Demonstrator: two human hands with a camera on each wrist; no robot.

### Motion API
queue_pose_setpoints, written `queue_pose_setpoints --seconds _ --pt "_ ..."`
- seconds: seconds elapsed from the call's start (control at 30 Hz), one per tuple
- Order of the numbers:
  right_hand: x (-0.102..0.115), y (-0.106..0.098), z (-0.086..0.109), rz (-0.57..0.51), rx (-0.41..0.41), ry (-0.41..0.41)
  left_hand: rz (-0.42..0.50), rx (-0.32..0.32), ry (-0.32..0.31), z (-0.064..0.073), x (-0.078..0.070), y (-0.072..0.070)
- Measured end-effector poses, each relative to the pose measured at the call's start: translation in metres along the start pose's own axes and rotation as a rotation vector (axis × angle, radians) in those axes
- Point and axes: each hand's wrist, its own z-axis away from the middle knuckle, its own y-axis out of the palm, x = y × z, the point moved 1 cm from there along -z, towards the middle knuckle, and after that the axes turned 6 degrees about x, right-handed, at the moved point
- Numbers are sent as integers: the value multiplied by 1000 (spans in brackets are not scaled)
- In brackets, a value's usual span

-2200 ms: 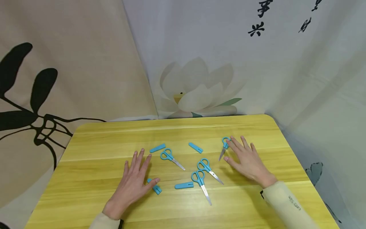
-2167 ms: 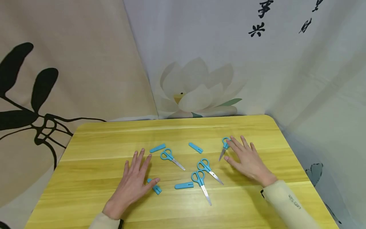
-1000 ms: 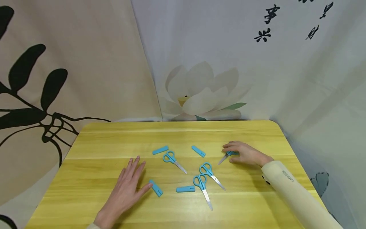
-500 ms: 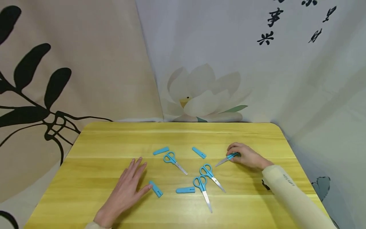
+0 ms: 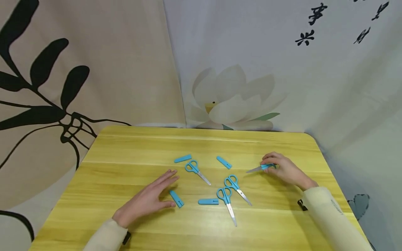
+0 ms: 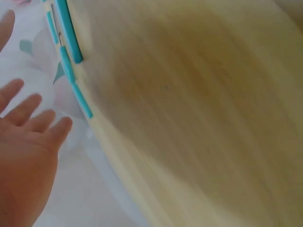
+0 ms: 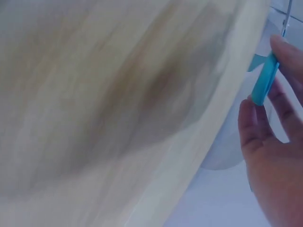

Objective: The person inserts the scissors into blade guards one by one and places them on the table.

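Observation:
My right hand (image 5: 287,171) pinches a pair of scissors (image 5: 266,167) by its blue handles, the shiny blades pointing left. In the right wrist view the blue handle (image 7: 266,78) sits between thumb and fingers, raised over the wood. My left hand (image 5: 147,201) hovers with extended fingers, its thumb beside a blue blade cover (image 5: 177,199). The left wrist view shows that palm (image 6: 23,161) holding nothing. Lying between the hands are three more blue-handled scissors: one at the back (image 5: 192,167), a middle one (image 5: 231,182) and a front one (image 5: 224,196), the last two close together.
Three other blue covers lie on the wooden table (image 5: 150,146): a back left cover (image 5: 183,158), a back middle cover (image 5: 224,162) and a front cover (image 5: 208,202) near the scissors. A printed curtain (image 5: 232,101) hangs behind the table's far edge.
My right hand has gone from spread fingers to gripping the right-hand scissors, lifting them and swinging the blades leftward. My left hand has turned onto its side a little. The head view has shifted.

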Motion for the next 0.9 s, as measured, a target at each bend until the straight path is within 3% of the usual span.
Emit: queue_pose_setpoints --seconds 0.27,0.63,0.9 --pt "9 0 13 -32 -36 56 79 135 51 -14 2 9" --pt "17 -2 27 -2 -64 52 184 206 168 -23 20 10" --pt "18 1 34 -25 -75 71 209 245 184 -30 28 12"
